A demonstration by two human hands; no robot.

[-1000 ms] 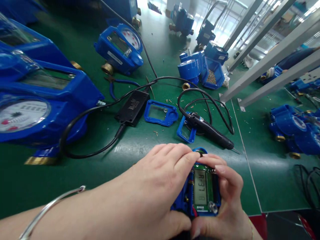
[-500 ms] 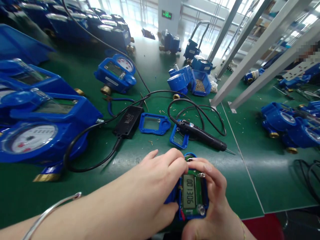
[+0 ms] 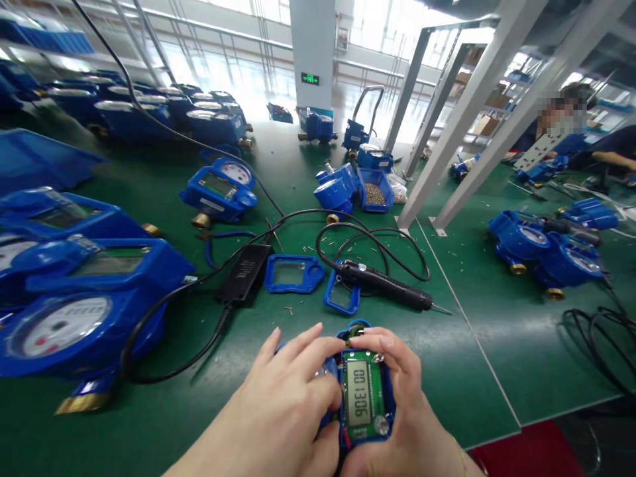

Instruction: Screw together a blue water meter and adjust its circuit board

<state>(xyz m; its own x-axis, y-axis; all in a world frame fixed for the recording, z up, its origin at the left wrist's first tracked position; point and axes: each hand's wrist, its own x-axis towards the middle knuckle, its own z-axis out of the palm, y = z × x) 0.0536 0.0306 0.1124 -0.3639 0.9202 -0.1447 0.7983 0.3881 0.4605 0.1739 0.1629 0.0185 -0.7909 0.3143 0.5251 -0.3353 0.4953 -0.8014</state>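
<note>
A blue water meter [image 3: 342, 379] with its electronics housing uncovered is between my hands at the bottom middle. Its green circuit board [image 3: 379, 391] carries a lit display [image 3: 358, 392] with digits turned sideways. My right hand [image 3: 410, 397] wraps the housing's right side, fingertips at its top end. Over the meter's left part lies my left hand [image 3: 293, 391], fingers bent around it and partly hiding it. Beyond my hands lie a blue cover frame with a window [image 3: 293, 273], a second blue frame [image 3: 342, 296] and a black electric screwdriver [image 3: 387, 285] resting across that second frame.
Several blue meters [image 3: 84, 291] crowd the left; others [image 3: 541, 245] stand right. A black power adapter [image 3: 246, 275], looping cable [image 3: 166, 311], pliers [image 3: 209, 248] and loose screws [image 3: 289, 309] lie on the green table. Behind are a screw bin [image 3: 375, 192], metal posts [image 3: 477, 112] and a person [image 3: 556, 122].
The camera view has tilted up, so the table sits lower in view. My left hand's fingers have spread and shifted left off the housing's edge. My right hand keeps its hold.
</note>
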